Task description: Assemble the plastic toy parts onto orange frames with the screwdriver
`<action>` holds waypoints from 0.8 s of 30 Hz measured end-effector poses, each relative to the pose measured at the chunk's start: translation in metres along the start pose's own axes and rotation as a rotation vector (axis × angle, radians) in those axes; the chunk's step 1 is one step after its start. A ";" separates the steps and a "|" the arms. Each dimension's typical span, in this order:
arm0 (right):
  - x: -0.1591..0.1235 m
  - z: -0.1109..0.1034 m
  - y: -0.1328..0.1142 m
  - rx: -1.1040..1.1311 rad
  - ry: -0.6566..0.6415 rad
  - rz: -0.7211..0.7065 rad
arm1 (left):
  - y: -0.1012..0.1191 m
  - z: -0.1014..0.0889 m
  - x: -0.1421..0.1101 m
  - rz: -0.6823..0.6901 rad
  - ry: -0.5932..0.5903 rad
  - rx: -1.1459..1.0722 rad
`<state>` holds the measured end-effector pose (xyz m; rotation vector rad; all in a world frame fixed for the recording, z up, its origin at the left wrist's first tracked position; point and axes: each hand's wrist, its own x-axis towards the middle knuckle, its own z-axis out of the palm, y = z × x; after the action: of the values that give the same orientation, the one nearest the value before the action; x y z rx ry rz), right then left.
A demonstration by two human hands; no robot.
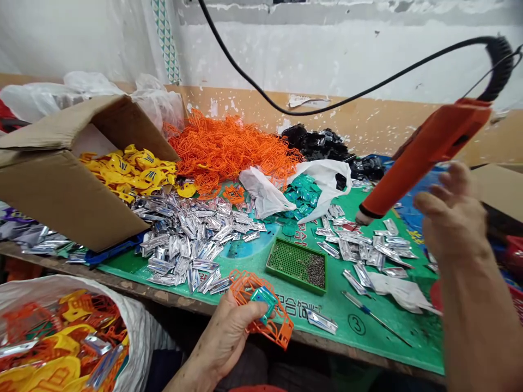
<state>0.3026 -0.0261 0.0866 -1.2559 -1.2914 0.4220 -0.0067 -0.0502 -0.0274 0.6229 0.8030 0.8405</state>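
The left hand [226,340], low in the middle of the frame, has its fingers curled closed around an orange plastic frame [283,325], gripping it just over the near edge of the table. A teal piece [263,301] sits within that frame, against the fingertips.

The right hand [453,220], at the right of the frame, is raised with its fingers spread open and holding nothing. Just above it hangs an orange power tool [425,152] on a coiled black cord [500,68], its tip pointing down toward the mat. The fingers are very close to the tool, but I cannot tell whether they touch it.

A green mat [339,321] covers the table. Loose silver packets [192,239] lie in a large heap left of centre, with a smaller scatter [368,253] to the right. A green tray [296,265] holding small dark beads sits between them, and a screwdriver [370,316] lies at lower right.

Further back, a big tangle of orange frames [232,149] and a pile of black pieces [314,144] remain heaped. Yellow pieces [131,171] fill a cardboard box [61,190] at the left. At lower left, a white sack [69,332] holds orange, yellow and silver pieces together.
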 end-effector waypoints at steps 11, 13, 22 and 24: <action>0.018 0.049 0.004 0.317 0.087 0.324 | 0.001 0.001 0.005 -0.084 0.010 0.090; 0.007 0.068 0.003 0.369 0.045 0.338 | -0.002 0.005 0.008 -0.098 -0.008 0.091; -0.038 0.139 0.029 0.376 0.191 0.240 | -0.008 0.011 0.012 -0.054 -0.068 0.044; -0.043 0.145 0.035 0.358 0.213 0.216 | -0.007 0.010 0.012 -0.031 -0.064 0.053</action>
<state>0.1767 0.0156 0.0053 -1.1038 -0.8585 0.6253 0.0096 -0.0455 -0.0311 0.6798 0.7773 0.7693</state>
